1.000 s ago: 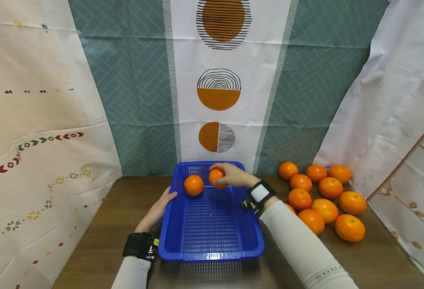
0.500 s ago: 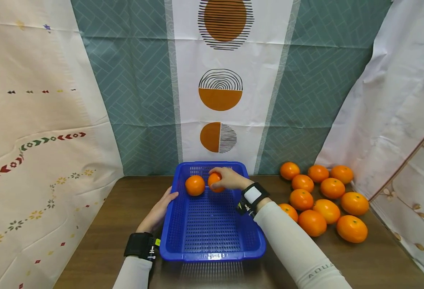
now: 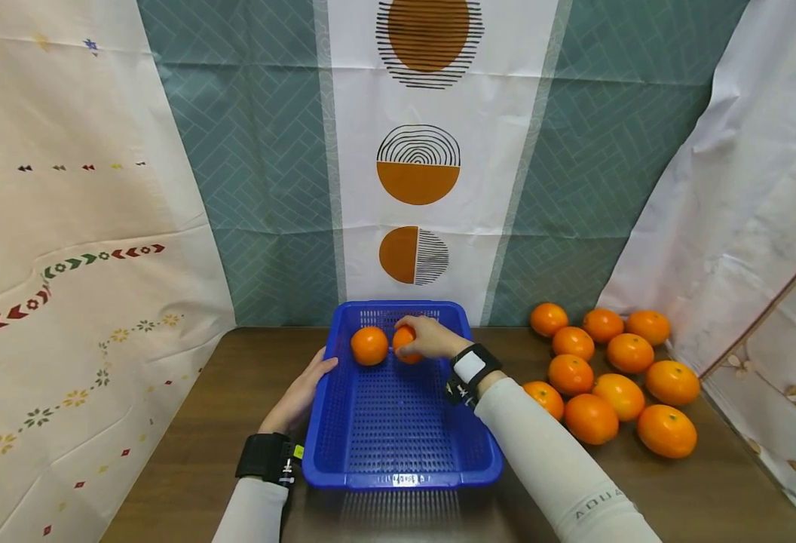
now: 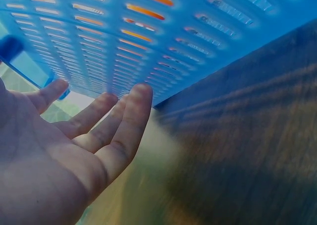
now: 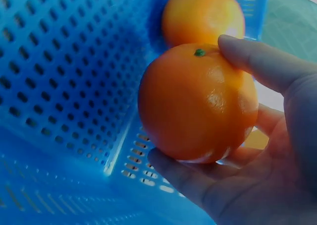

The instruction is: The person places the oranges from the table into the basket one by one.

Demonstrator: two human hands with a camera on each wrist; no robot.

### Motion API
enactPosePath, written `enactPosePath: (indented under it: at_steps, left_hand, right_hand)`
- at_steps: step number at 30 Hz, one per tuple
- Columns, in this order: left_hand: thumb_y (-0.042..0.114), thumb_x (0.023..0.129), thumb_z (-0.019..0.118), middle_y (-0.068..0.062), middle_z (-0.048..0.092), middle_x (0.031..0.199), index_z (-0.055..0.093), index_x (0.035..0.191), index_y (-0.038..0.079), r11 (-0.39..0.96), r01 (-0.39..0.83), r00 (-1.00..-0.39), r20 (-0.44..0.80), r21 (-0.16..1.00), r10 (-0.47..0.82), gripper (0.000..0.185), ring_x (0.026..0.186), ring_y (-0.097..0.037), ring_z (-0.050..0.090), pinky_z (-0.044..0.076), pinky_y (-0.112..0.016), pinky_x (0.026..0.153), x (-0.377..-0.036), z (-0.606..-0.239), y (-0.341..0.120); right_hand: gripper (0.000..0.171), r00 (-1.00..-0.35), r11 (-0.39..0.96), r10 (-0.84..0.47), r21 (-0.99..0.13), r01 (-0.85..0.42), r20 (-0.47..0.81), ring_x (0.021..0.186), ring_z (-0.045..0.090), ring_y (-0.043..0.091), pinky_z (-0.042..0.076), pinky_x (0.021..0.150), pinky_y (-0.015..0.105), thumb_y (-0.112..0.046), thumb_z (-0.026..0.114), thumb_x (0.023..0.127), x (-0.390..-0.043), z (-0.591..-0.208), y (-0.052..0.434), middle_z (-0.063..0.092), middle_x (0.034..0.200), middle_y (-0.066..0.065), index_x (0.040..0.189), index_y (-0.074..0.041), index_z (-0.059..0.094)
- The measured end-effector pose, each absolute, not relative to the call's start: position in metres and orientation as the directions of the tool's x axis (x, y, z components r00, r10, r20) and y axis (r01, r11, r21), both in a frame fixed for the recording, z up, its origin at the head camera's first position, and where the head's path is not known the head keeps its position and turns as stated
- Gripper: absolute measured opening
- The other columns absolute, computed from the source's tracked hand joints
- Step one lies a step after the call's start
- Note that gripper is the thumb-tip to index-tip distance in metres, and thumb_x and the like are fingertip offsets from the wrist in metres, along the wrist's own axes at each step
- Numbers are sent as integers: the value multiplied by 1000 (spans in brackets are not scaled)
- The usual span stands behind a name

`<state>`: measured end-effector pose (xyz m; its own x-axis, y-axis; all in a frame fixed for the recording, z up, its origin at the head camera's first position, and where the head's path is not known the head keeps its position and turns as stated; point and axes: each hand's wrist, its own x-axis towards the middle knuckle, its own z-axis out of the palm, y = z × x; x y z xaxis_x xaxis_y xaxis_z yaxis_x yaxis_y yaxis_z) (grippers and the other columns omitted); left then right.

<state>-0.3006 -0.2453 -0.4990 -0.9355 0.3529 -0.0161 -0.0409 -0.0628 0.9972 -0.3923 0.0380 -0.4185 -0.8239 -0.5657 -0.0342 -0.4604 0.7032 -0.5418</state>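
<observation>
Orange (image 3: 405, 343) sits in your right hand (image 3: 430, 337), fingers curled round it, low at the basket's (image 3: 398, 437) far end beside a second orange (image 3: 369, 345). Firm, light, smooth peel: grip round the middle. Left hand (image 3: 301, 394) lies flat on the basket's side. Ten more oranges (image 3: 608, 377) on the bench (image 3: 221, 422).

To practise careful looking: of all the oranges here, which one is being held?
The orange at the far end of the blue basket, gripped by the right hand. Its basket neighbour and the table oranges lie untouched.
</observation>
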Motion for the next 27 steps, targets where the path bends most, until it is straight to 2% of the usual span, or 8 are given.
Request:
enactPosePath:
  at_steps: [10, 21, 27]
  left_hand:
    - [44, 112, 40, -21, 27, 166, 5, 168, 32, -80, -52, -930, -19, 995, 367, 66, 141, -47, 42, 47, -50, 107, -301, -498, -246]
    - [45, 112, 40, -22, 31, 164, 7, 168, 31, -65, -43, -932, -16, 997, 363, 66, 137, -45, 47, 51, -48, 103, -301, -498, -247]
    - [44, 112, 41, -21, 30, 165, 7, 167, 31, -73, -48, -934, -19, 996, 356, 66, 138, -44, 46, 50, -47, 104, -301, -500, -247]
  right_hand:
    - [58, -832, 740, -553, -488, -462, -51, 109, 59, 29, 51, 98, 44, -19, 79, 92, -392, -428, 30, 58, 127, 18, 143, -3, 56]
    - [57, -841, 758, -535, -484, -437, -80, 109, 59, 32, 52, 98, 46, -21, 77, 96, -388, -430, 29, 47, 134, 21, 146, -8, 54]
    - [59, -838, 782, -539, -414, -465, -77, 114, 55, 37, 51, 96, 48, -28, 76, 97, -391, -434, 27, 47, 137, 20, 149, -11, 53]
